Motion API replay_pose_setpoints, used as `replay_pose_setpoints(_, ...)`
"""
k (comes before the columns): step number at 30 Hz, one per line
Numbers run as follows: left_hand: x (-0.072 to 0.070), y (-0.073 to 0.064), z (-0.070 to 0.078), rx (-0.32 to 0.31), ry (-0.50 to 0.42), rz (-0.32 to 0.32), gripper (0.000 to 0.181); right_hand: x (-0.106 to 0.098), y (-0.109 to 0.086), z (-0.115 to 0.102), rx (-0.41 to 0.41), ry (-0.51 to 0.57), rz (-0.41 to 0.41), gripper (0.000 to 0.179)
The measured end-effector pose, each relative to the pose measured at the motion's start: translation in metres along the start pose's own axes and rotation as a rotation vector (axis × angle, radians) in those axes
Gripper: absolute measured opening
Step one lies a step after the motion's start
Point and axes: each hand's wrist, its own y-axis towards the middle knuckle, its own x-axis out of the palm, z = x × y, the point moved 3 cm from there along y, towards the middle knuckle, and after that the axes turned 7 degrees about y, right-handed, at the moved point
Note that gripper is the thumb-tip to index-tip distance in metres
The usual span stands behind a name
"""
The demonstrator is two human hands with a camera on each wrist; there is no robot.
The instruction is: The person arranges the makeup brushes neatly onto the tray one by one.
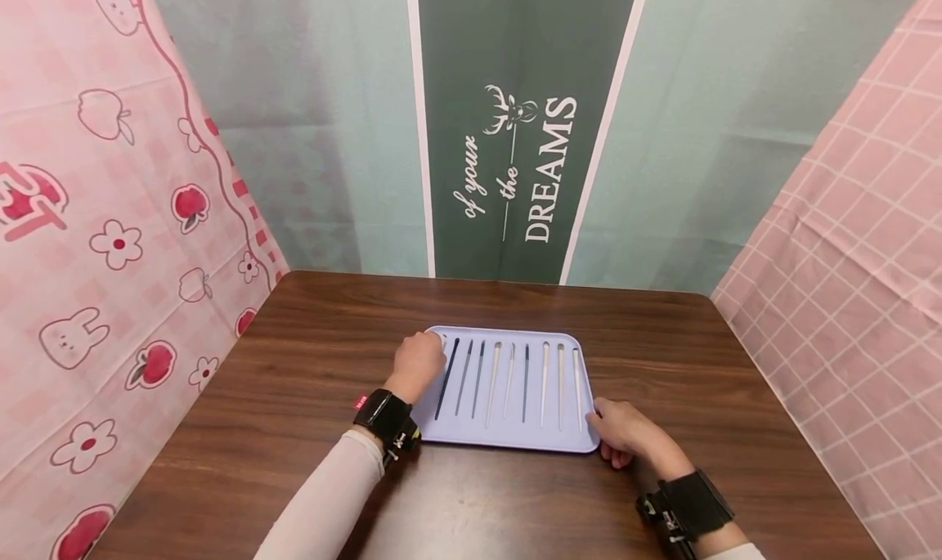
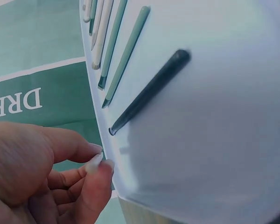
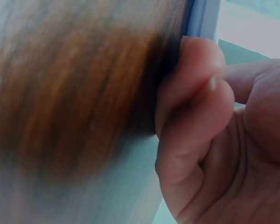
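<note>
A pale lilac tray point(image 1: 508, 439) lies on the table with several slim makeup brushes point(image 1: 543, 388) in a row, some dark-handled, some light. My left hand point(image 1: 418, 364) is over the tray's far left corner, with curled fingers. Its thumb and index fingertips pinch a small whitish thing point(image 2: 94, 162), mostly hidden; I cannot tell its kind. Closest to that hand is a dark brush point(image 2: 149, 91). At the near right corner, my right hand point(image 1: 621, 431) grips the tray's rim, thumb on top and fingers curled below in the head view.
A brown wood-grain table point(image 1: 471, 495) stretches around the tray. Behind it hangs a green curtain point(image 1: 530, 53) with lettering. Pink printed cloth point(image 1: 88, 184) borders the left side, and pink checked cloth point(image 1: 846, 241) the right.
</note>
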Motion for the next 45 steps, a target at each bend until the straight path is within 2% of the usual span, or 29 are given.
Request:
replay_pose_setpoints(5,0.003,0.0,0.001,0.026,0.005,0.048,0.017,0.0,-0.001,-0.001,-0.002,0.005,-0.006,0.015)
replay_pose_setpoints(11,0.006,0.002,0.002,0.018,0.018,0.017,0.016,0.0,-0.002,0.0,0.006,0.004,-0.005,0.015)
replay_pose_setpoints(19,0.01,0.0,0.002,0.043,0.086,0.052,0.011,0.0,-0.002,0.0,0.001,0.005,-0.006,0.015)
replay_pose_setpoints(24,0.011,-0.001,0.003,0.048,0.115,0.043,0.01,0.0,-0.002,0.0,-0.002,0.002,-0.005,0.015)
replay_pose_setpoints(36,0.011,0.0,0.003,0.048,0.118,-0.018,0.01,-0.001,-0.002,-0.001,-0.005,0.001,-0.012,0.015)
replay_pose_setpoints(45,0.014,-0.001,0.002,0.079,0.136,-0.005,0.011,-0.001,-0.002,-0.001,-0.005,-0.005,-0.009,0.015)
